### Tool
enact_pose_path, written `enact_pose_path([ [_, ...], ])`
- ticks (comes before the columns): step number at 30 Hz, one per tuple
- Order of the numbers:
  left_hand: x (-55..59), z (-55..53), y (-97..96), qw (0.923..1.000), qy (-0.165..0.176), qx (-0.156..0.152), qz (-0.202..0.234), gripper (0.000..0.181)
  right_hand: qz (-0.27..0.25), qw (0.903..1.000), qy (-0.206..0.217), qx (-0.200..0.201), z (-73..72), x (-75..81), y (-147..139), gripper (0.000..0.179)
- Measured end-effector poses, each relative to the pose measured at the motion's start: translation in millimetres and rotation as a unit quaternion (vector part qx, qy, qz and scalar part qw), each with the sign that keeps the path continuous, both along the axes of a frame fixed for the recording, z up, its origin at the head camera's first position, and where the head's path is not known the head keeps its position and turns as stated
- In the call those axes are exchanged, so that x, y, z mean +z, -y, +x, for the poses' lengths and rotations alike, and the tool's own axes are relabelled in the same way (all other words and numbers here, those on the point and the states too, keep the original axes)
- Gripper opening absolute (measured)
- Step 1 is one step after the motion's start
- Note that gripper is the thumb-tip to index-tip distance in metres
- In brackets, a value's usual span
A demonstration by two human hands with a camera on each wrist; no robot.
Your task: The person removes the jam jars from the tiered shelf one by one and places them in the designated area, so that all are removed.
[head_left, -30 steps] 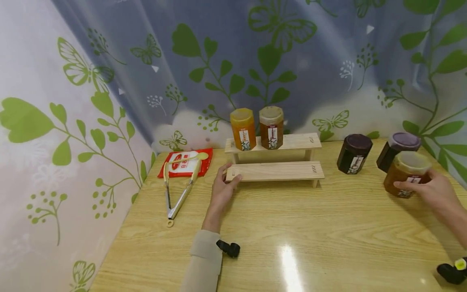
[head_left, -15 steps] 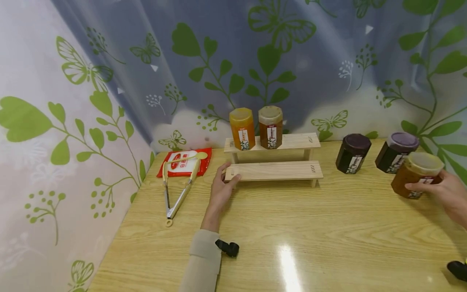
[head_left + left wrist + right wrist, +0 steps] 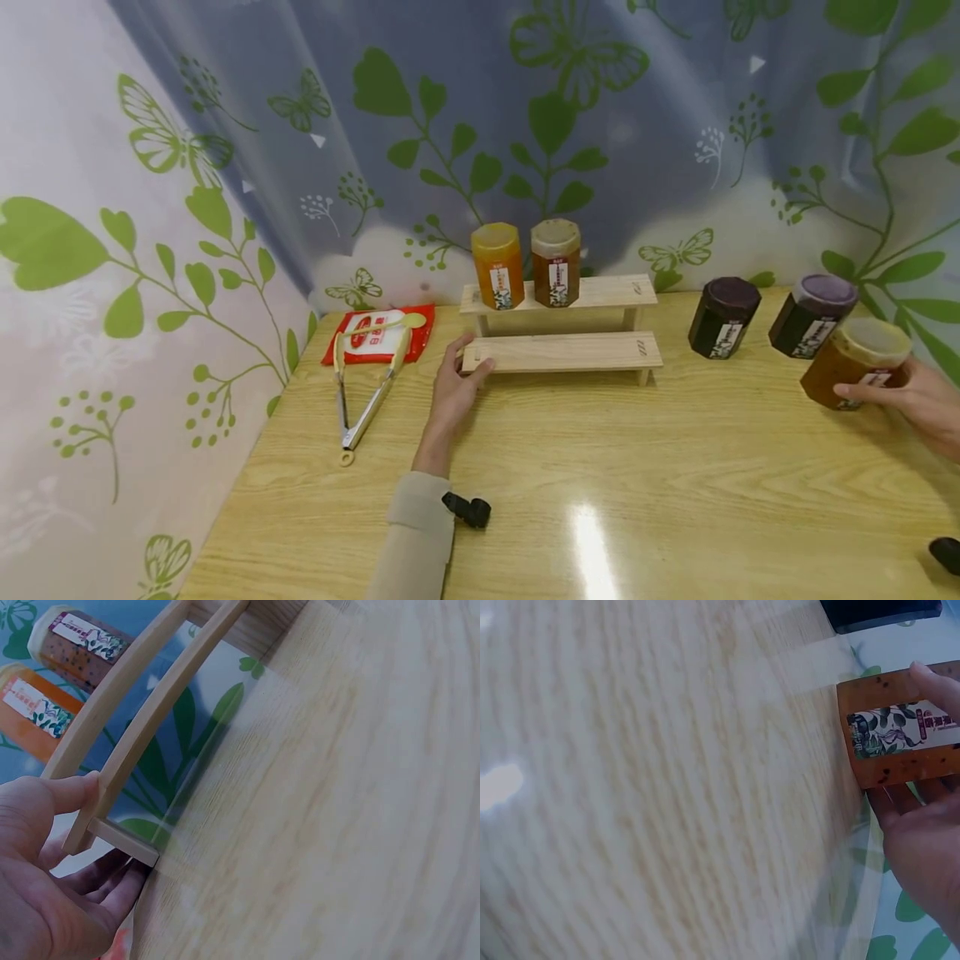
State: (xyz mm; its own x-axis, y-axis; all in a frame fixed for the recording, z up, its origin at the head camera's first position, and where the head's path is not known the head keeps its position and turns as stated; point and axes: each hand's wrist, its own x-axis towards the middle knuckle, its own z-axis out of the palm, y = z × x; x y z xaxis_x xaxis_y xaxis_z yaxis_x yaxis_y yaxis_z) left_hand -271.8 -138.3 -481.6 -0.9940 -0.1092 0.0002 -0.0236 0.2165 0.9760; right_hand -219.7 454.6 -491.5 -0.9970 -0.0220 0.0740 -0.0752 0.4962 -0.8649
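Note:
My left hand [image 3: 455, 390] holds the left end of the lower step of a two-tier wooden stand [image 3: 562, 352]. In the left wrist view, the thumb lies on the board and the other fingers [image 3: 124, 892] are by its leg. At the far right, my right hand [image 3: 928, 404] grips an amber jar [image 3: 855, 362] with a pale lid. Its base looks to be at the tabletop in the right wrist view, the thumb on one side of the jar [image 3: 889, 735] and fingers on the other. An orange jar [image 3: 498, 268] and a brown jar [image 3: 556, 265] stand on the upper step.
Two dark jars stand at the back right: one with a dark lid [image 3: 724, 321], another with a purple lid [image 3: 813, 317] close to the amber jar. Tongs [image 3: 371, 408] lie at the left, partly over a red and white packet [image 3: 420, 337]. A patterned curtain [image 3: 450, 125] borders the table.
My right hand has carried the amber jar a little to the right, showing more of the purple-lidded jar. Over the last half second it has hardly moved. The left hand keeps its place.

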Motion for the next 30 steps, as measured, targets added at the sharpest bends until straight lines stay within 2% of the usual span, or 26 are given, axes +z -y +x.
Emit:
enact_pose_path([
  [4, -3.3, 0.5, 0.6, 1.0000, 0.000, 0.002, 0.001, 0.062, -0.023, 0.9994, -0.018, 0.017, -0.5, 0.7, -2, 0.066],
  [9, -4.1, 0.7, 1.5, 1.0000, 0.000, 0.004, 0.005, 0.062, -0.032, 0.9983, -0.049, 0.002, -5.6, 2.0, -9, 0.070],
  [11, -4.0, 0.5, 2.0, 1.0000, -0.002, 0.001, 0.005, 0.063, -0.001, 0.9978, -0.062, -0.023, -14.7, -6.3, -20, 0.074],
  [15, -3.5, -0.9, 3.2, 0.9999, -0.009, -0.005, -0.005, 0.063, 0.022, 0.9905, -0.131, -0.036, -43.7, -26.9, -57, 0.074],
  [17, -3.5, -0.8, 3.1, 0.9999, -0.008, -0.006, -0.006, 0.063, 0.021, 0.9875, -0.154, -0.024, -56.8, -32.1, -73, 0.074],
  [19, -3.3, -0.4, 3.0, 0.9999, -0.007, -0.005, -0.006, 0.063, 0.008, 0.9867, -0.162, -0.007, -63.5, -29.3, -80, 0.073],
  [22, -3.6, -0.1, 2.6, 1.0000, -0.005, -0.008, -0.002, 0.063, 0.000, 0.9870, -0.161, 0.002, -58.4, -6.5, -68, 0.071],
  [26, -2.9, -0.9, 2.2, 0.9999, -0.007, -0.012, 0.002, 0.062, -0.008, 0.9850, -0.172, 0.012, -41.1, 36.9, -32, 0.066],
  [30, -1.7, -1.0, 2.8, 0.9999, -0.006, -0.008, 0.005, 0.062, -0.011, 0.9841, -0.172, 0.042, -35.0, 70.9, -2, 0.064],
])
